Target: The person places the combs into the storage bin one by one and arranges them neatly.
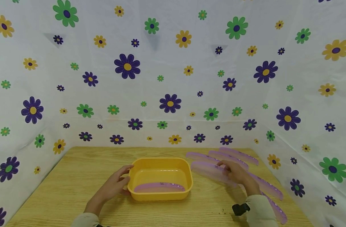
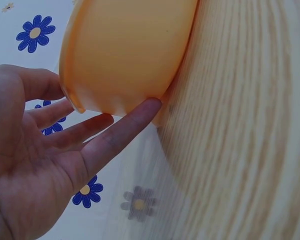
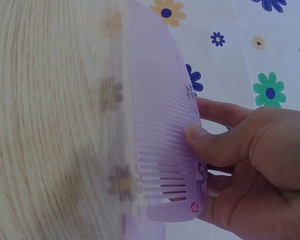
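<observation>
Left hand point(image 1: 111, 188) rests loosely spread against the tub point(image 1: 161, 197); right hand point(image 1: 239, 175) pinches a comb point(image 1: 205, 171) to the tub's right. Comb looks light, stiff, slightly slippery; spine probably the best hold, sparing thin teeth.

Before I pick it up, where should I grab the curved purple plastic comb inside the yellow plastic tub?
I'd pinch the purple comb midway along its arched back, reaching down from above, slightly from the right: that back is exposed, the near wall of the yellow tub hides the lower edge, and the left hand touches the left end.
</observation>
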The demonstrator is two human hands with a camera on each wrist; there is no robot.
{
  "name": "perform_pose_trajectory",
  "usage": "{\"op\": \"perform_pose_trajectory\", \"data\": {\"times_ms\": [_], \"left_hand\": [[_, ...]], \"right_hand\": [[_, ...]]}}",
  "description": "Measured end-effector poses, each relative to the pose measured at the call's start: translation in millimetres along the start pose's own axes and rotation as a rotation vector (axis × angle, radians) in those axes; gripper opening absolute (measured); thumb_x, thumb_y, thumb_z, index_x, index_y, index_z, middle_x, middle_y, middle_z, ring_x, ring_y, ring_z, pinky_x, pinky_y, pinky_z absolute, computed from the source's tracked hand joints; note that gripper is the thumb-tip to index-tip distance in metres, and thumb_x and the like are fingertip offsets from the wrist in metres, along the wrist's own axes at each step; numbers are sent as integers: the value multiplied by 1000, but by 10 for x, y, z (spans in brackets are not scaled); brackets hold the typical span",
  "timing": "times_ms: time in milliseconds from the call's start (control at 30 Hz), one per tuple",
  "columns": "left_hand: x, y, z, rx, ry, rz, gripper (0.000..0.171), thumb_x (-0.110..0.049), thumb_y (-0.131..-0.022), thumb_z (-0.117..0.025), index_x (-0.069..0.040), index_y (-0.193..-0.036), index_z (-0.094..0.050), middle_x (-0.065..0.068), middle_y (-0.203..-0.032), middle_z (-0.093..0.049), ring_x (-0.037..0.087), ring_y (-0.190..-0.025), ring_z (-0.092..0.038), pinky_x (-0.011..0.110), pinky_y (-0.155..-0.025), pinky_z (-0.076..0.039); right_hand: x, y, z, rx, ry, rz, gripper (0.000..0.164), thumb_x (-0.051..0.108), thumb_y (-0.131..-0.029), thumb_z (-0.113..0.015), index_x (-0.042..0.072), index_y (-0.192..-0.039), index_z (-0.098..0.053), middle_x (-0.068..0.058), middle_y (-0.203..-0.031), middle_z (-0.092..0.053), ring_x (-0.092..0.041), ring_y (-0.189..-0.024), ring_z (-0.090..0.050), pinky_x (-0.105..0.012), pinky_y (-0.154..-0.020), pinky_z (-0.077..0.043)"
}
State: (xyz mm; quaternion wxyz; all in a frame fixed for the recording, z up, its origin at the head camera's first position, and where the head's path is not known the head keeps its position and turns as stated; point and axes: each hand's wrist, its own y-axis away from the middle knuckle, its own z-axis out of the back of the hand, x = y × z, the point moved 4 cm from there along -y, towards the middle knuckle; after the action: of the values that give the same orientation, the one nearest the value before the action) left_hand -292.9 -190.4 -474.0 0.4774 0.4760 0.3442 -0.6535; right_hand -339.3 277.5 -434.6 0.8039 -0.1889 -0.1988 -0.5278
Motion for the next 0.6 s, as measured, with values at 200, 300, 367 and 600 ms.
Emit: {"op": "perform_pose_trajectory", "data": {"times_ms": [200,300,367,600], "left_hand": [[-6,0,3,-2,-8,-2,47,-11,-101,-42,-13,-147,-31,27,-150,-26,47,-122,-49,44,-70,-60],[-11,3,4,1,-9,-4,47,-11,-101,-42,-13,-147,-31,27,-150,-26,47,-122,-49,45,-70,-60],[-12,4,4,2,-11,-5,47,-12,-101,-42,-13,-147,-31,27,-150,-26,47,-122,-49,45,-70,-60],[-9,2,5,2,-4,-2,47,-12,-101,-43,-14,-146,-32,27,-151,-26,47,-123,-49,44,-70,-60]], "right_hand": [[-2,-6,30,-8,27,10,36,-9,-88,-52,8,-119,-59,-8,-91,-62,-15,-76,-49,-24,-63,-41],[13,-4,44,-12,39,22,37,-9,-88,-52,7,-120,-59,-8,-91,-62,-15,-76,-49,-24,-63,-41],[22,-1,48,-12,34,20,37,-9,-88,-52,7,-120,-59,-8,-92,-62,-15,-77,-50,-24,-63,-41],[46,9,66,-29,26,27,36,-9,-89,-51,7,-120,-59,-7,-85,-60,-13,-70,-46,-22,-58,-37]]}}
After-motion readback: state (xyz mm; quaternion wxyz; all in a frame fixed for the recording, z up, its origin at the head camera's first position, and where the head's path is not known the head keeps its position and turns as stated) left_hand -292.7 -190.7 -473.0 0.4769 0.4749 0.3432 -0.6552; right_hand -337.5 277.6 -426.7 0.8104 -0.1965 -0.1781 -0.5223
